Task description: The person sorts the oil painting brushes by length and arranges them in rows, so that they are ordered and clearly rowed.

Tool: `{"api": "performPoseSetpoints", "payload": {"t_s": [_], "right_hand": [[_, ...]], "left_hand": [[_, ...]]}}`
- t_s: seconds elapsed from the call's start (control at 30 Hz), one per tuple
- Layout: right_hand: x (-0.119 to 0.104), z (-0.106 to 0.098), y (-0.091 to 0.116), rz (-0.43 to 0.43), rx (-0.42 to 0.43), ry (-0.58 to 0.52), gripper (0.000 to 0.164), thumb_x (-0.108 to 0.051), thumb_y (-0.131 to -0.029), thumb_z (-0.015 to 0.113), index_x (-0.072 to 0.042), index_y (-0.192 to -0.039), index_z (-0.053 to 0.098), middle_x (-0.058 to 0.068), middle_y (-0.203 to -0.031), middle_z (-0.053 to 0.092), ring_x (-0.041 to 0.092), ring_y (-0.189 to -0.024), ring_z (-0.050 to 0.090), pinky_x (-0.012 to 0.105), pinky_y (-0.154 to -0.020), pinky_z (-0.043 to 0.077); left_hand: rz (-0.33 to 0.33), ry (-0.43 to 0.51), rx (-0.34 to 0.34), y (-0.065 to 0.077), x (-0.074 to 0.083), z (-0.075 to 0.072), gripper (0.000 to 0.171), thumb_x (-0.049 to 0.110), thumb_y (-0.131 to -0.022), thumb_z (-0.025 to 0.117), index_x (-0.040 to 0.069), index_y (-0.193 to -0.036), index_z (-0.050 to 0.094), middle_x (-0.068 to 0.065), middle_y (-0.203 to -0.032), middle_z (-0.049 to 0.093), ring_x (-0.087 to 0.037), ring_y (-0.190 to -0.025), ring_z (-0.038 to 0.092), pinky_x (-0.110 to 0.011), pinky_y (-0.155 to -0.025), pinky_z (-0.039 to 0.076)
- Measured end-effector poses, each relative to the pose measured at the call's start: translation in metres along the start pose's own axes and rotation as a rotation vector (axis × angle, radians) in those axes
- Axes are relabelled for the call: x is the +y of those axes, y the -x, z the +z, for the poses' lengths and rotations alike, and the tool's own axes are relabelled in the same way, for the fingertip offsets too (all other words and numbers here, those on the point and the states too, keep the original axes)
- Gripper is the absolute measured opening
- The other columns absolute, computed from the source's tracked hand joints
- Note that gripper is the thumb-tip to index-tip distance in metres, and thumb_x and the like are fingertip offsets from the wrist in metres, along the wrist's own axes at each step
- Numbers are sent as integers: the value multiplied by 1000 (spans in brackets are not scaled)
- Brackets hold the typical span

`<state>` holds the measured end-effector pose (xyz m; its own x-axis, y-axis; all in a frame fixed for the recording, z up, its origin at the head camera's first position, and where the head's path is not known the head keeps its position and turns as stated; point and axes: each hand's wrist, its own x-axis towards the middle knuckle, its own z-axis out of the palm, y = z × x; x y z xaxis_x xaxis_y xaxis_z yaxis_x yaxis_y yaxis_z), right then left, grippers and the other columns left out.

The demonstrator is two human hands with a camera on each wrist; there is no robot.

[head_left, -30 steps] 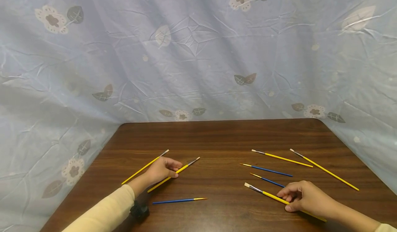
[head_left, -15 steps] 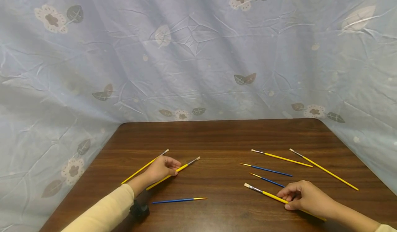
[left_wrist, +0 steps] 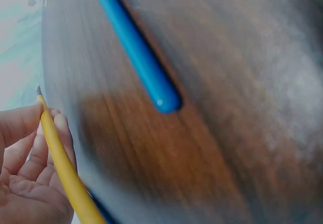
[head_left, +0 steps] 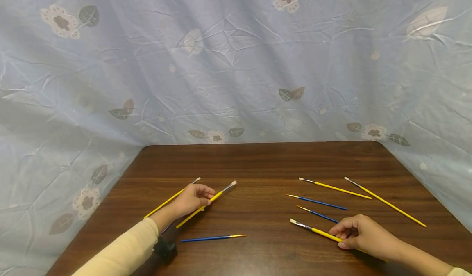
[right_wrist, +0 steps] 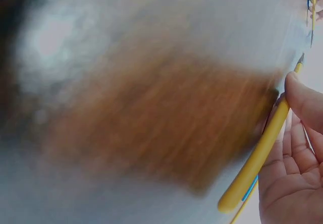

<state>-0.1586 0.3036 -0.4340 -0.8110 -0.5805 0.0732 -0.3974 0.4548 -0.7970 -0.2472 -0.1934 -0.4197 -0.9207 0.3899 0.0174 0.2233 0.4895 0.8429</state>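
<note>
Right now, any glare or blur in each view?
Head: fairly sharp, soft sheen on the table toward the frame's bottom; left wrist: table grain smeared, pale glare at right, blue paintbrush clearer; right wrist: table heavily blurred, bright glare upper left, yellow paintbrush crisper.

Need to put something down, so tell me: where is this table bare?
The table is bare along its far strip, by the curtain, and mid-table, between the yellow brush in the left hand and the two blue brushes opposite. It is crowded around the right hand.
</note>
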Motion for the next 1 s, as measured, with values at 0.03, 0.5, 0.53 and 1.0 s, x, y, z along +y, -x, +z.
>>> {"api": "performPoseSetpoints", "payload": {"t_s": [0.03, 0.5, 0.53, 1.0], "right_hand": [[0, 0, 0, 4, -2, -1, 21, -9, -83, 75, -4, -103, 71, -4, -92, 66, 7, -77, 58, 25, -61, 54], [-14, -3, -10, 56, -39, -78, 24, -9, -87, 72, 1, -108, 69, 5, -96, 68, 11, -82, 62, 27, -67, 57], [-15, -3, -11, 51, -41, -89, 25, -9, -87, 72, 2, -109, 68, 6, -95, 67, 11, -81, 62, 27, -67, 57], [-34, -5, -42, 54, -12, -127, 32, -9, -89, 70, 8, -115, 65, 16, -99, 66, 14, -79, 63, 26, -65, 57]], "left_hand": [[-6, 11, -7, 0, 1, 0, 23, -7, -87, 65, -7, -110, 66, -8, -96, 66, -19, -84, 61, -25, -68, 54], [-69, 146, -89, 0, 6, -1, 31, -4, -96, 56, -13, -125, 56, -19, -108, 61, -25, -82, 61, -37, -64, 60], [-71, 146, -93, 0, 7, -1, 32, -4, -96, 55, -13, -127, 55, -19, -110, 61, -25, -82, 61, -37, -63, 60], [-98, 296, -83, -5, 11, 1, 31, -2, -99, 52, -18, -125, 49, -25, -107, 59, -24, -92, 59, -38, -79, 59]]}}
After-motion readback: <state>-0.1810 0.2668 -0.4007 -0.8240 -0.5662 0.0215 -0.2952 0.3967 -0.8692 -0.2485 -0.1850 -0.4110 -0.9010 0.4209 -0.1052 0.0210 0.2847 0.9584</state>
